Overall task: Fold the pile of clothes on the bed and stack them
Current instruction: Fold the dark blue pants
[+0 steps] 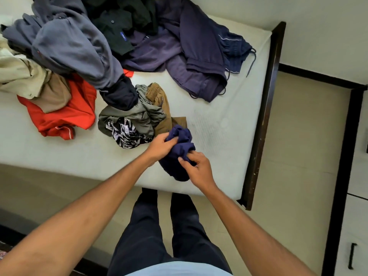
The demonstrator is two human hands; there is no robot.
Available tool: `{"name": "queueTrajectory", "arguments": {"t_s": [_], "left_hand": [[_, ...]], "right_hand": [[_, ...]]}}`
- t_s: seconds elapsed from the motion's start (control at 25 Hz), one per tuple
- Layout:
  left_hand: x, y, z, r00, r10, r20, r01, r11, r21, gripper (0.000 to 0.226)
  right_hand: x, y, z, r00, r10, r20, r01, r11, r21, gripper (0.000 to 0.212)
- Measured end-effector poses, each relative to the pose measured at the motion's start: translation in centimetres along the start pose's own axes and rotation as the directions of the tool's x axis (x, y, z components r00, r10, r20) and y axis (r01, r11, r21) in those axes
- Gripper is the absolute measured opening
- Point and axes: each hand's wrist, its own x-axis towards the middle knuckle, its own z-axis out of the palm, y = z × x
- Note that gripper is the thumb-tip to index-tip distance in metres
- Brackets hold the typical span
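Both hands grip a crumpled navy-blue cloth garment (180, 154) at the near edge of the white-sheeted bed (219, 124): the left hand (160, 146) pinches its top, the right hand (196, 168) its side.

You're standing on a beige floor (302, 136) beside the white bed (209, 120) with its dark wooden frame (264, 116); pale wall (318, 26), dark skirting (310, 75), white drawers (354, 226) to your right

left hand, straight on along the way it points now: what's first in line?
The navy garment, which the left hand itself grips. Past it, likely bare mattress, then perhaps the purple trousers; depth is unclear.
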Motion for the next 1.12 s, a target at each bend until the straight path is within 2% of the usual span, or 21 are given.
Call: {"name": "queueTrajectory", "arguments": {"t_s": [0.04, 0.08, 0.16, 0.24, 0.28, 0.36, 0.44, 0.52, 0.6, 0.64, 0.72, 0.8, 0.92, 1.0, 1.12], "left_hand": [[-0.1, 0.6, 0.4, 0.995, 0.03, -0.1, -0.028, 0.999, 0.024, 0.02], [-0.5, 1.6, 0.5, 0.978, 0.028, -0.208, -0.035, 0.999, -0.031, 0.023], [-1.3, 3.2, -0.1, 0.936, -0.048, -0.348, -0.056, 0.958, -0.282, 0.028], [-2.5, 4.3, -1.2, 0.93, -0.087, -0.358, -0.101, 0.875, -0.473, 0.022], [-3.2, 4.7, -1.7, 0.934, -0.072, -0.35, -0.126, 0.851, -0.511, 0.02], [-4.9, 5.7, -1.9, 0.945, -0.007, -0.327, -0.17, 0.844, -0.51, 0.026], [-6.4, 7.0, -1.3, 0.95, 0.083, -0.302, -0.223, 0.856, -0.467, 0.025], [-7.9, 8.2, -0.5, 0.948, 0.2, -0.247, -0.279, 0.896, -0.346, 0.04], [-9.1, 9.1, 0.2, 0.93, 0.315, -0.19, -0.354, 0.908, -0.226, 0.056], [-9.7, 9.4, 0.4, 0.924, 0.338, -0.177, -0.371, 0.904, -0.211, 0.052], [-11.2, 10.0, 0.5, 0.928, 0.312, -0.201, -0.359, 0.892, -0.275, 0.032], [-12.3, 10.1, 0.2, 0.928, 0.265, -0.262, -0.34, 0.89, -0.305, 0.029], [-13.1, 8.7, -1.1, 0.936, 0.161, -0.313, -0.268, 0.903, -0.337, 0.034], [-14.1, 7.8, -1.5, 0.956, 0.065, -0.287, -0.186, 0.889, -0.419, 0.027], [-15.2, 6.3, -0.6, 0.975, -0.076, -0.21, -0.057, 0.824, -0.564, 0.024]], "right_hand": [[-0.1, 0.2, -0.8, 0.998, 0.035, -0.051, -0.032, 0.998, 0.045, 0.027], [-0.2, 0.8, -1.8, 0.989, 0.096, -0.11, -0.085, 0.991, 0.105, 0.038], [-0.5, 2.1, -4.2, 0.944, 0.262, -0.199, -0.224, 0.955, 0.195, 0.045], [-1.3, 3.3, -6.4, 0.911, 0.353, -0.213, -0.315, 0.929, 0.193, 0.034], [-1.8, 3.5, -7.3, 0.902, 0.375, -0.213, -0.347, 0.924, 0.159, 0.026], [-2.5, 2.8, -8.5, 0.892, 0.345, -0.292, -0.357, 0.934, 0.012, 0.041], [-1.9, 0.7, -9.0, 0.925, 0.212, -0.315, -0.241, 0.969, -0.054, 0.053], [-0.9, -2.9, -8.7, 0.986, -0.005, -0.165, -0.002, 0.999, -0.043, 0.062], [0.6, -6.4, -7.7, 0.976, -0.219, -0.007, 0.219, 0.974, -0.065, 0.071], [1.3, -7.9, -7.3, 0.958, -0.282, 0.046, 0.284, 0.957, -0.052, 0.065], [2.7, -9.8, -6.9, 0.953, -0.283, 0.105, 0.285, 0.958, -0.005, 0.032], [3.3, -10.1, -6.8, 0.955, -0.27, 0.121, 0.276, 0.961, -0.034, 0.007], [2.7, -9.5, -6.8, 0.946, -0.297, 0.128, 0.311, 0.945, -0.103, 0.013], [1.3, -9.2, -6.8, 0.94, -0.316, 0.132, 0.329, 0.939, -0.095, 0.018], [-0.7, -8.7, -6.7, 0.927, -0.361, 0.098, 0.373, 0.911, -0.173, 0.045]]}}
